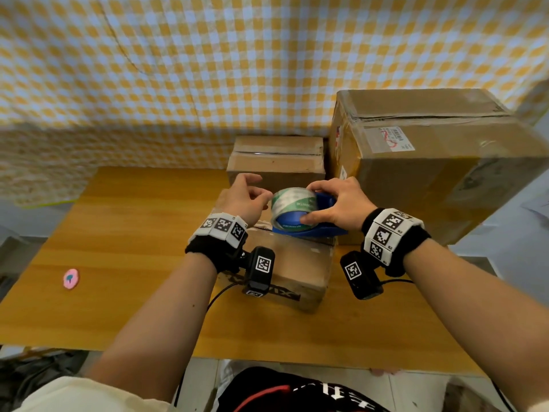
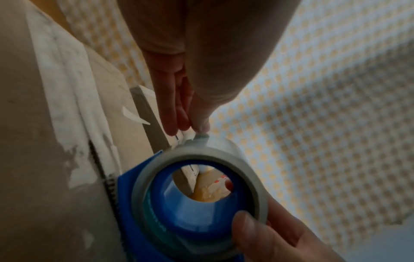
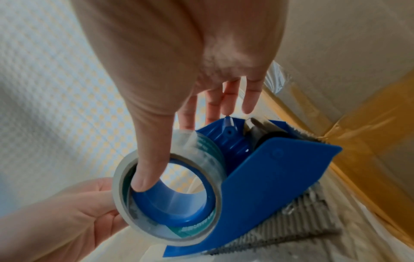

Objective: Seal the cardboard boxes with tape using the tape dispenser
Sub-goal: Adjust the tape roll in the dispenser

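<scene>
Right hand [image 1: 335, 203] fingers grip the blue tape dispenser [image 3: 257, 170]; left hand [image 1: 243, 200] fingers pinch the tape roll [image 1: 294, 203], whose loose end could restick.

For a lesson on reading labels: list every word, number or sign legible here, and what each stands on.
None reads for certain.
Shipping label on the large box: too small.
Black print on the near box: partly hidden.
Green print on the tape roll: blurred.
Wrist markers: square codes, no words.
</scene>
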